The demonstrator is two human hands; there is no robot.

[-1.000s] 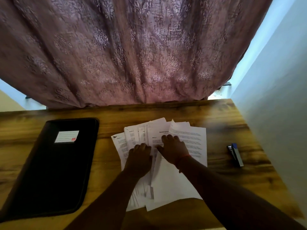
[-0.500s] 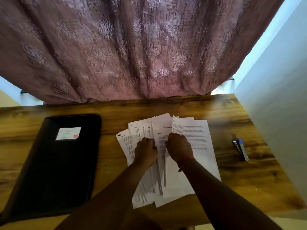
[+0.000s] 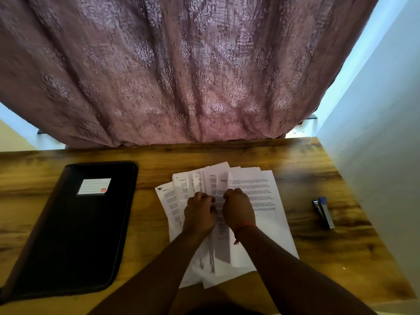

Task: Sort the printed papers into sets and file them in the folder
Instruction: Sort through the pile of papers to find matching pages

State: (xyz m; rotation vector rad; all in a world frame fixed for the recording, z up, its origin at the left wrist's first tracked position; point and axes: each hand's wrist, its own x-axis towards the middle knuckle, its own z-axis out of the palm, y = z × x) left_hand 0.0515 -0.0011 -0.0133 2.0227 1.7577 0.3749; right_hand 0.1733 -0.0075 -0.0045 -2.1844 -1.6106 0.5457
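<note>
Several printed papers (image 3: pixel 256 196) lie fanned out on the middle of the wooden table (image 3: pixel 318 258). My left hand (image 3: pixel 200 212) sits on the left half of the fan, its fingers curled and pinching sheet edges at the middle. My right hand (image 3: pixel 238 210), a red thread on its wrist, pinches the left edge of the top right sheets, which is raised and casts a shadow below. The two hands nearly touch. The black folder (image 3: pixel 79 235) lies closed at the left with a white label (image 3: pixel 94 186) on its cover.
A blue and silver stapler (image 3: pixel 323 212) lies on the table to the right of the papers. A patterned mauve curtain (image 3: pixel 181 76) hangs behind the table's far edge. A pale wall (image 3: pixel 381 155) runs along the right side.
Both hands have gone from lying flat on the fan to curled fingers at its middle. The right hand has raised the left edge of the right sheets.
</note>
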